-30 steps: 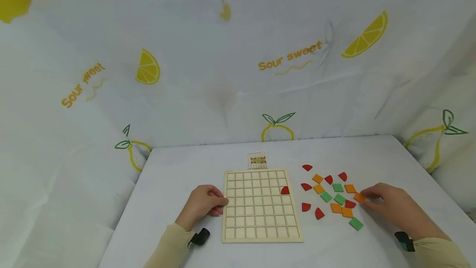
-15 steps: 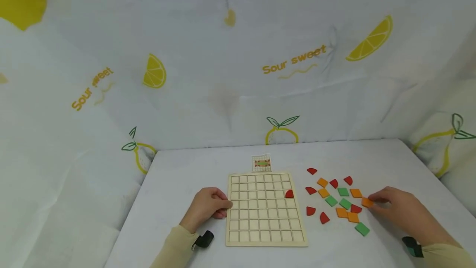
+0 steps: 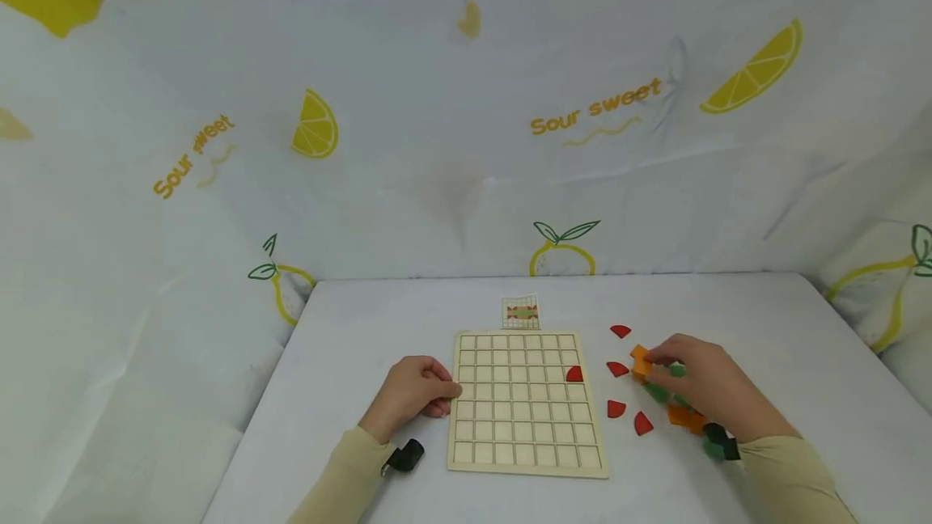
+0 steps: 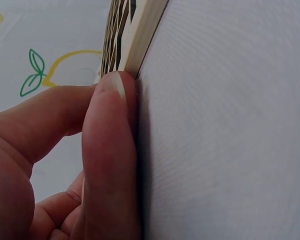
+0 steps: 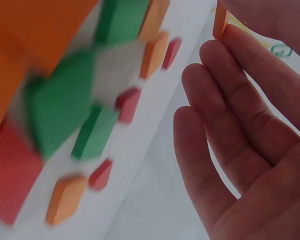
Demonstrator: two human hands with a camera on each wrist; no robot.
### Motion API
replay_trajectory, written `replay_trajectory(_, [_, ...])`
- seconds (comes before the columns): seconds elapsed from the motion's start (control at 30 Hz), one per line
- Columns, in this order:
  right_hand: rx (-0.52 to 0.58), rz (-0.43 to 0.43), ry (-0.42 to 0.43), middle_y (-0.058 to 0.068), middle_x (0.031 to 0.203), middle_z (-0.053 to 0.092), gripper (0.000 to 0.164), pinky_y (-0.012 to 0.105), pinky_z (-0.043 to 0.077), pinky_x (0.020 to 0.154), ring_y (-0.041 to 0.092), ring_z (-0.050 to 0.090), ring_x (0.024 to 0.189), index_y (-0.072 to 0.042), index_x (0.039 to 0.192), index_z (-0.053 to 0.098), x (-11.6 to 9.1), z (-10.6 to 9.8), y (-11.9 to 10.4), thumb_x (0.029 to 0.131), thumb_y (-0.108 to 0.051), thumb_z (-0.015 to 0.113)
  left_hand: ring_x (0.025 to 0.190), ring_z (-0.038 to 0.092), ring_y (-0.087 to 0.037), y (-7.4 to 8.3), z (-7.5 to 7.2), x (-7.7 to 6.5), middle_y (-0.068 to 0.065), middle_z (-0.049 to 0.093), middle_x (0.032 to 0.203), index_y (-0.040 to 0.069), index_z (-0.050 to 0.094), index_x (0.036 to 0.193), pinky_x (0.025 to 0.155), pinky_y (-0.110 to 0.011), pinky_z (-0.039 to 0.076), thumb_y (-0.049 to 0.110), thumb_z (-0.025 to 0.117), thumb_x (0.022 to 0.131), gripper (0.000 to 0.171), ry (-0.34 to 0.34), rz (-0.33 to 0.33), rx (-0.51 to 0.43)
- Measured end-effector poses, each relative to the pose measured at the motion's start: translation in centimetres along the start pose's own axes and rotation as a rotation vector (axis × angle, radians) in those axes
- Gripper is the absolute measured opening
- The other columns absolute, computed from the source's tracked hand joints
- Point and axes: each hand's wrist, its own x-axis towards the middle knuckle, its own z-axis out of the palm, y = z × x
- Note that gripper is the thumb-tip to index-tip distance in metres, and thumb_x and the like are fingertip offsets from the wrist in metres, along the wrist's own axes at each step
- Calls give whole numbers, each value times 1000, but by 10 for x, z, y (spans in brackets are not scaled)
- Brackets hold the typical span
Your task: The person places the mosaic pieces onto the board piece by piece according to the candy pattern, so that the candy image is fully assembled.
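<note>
Pinching orange tile (image 5: 220, 21) between thumb and forefinger of right hand (image 3: 701, 378), extending other fingers loosely, at three o'clock from gridded board (image 3: 512, 409). Gripping board's nine o'clock edge with left hand (image 3: 411, 392). Seeing red wedge (image 3: 575, 374) at two o'clock in grid.

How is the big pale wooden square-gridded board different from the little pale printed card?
The pale wooden square-gridded board is much bigger than the pale printed card. The board has one red quarter-circle piece on it, while the card shows a red, orange and green picture. The left hand holds the board's edge; nobody touches the card. Both have grid lines.
</note>
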Motion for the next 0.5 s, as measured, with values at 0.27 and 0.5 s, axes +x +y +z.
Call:
replay_trajectory(0.27, [32,-78,-31,-7,108,74,26,44,62,91,18,69,103,-19,114,82,7,24,-35,92,-32,88,61,72,-11,2,1,3,-6,77,74,6,72,99,59,-25,63,22,91,87,27,-1,-9,6])
replay_trajectory(0.5, [11,-103,-70,-11,108,71,21,31,58,82,11,62,97,-24,112,82,6,34,-56,92,-29,87,61,73,-12,0,-2,4,-6,77,75,7,72,100,61,-26,64,23,91,87,28,-1,-16,15])
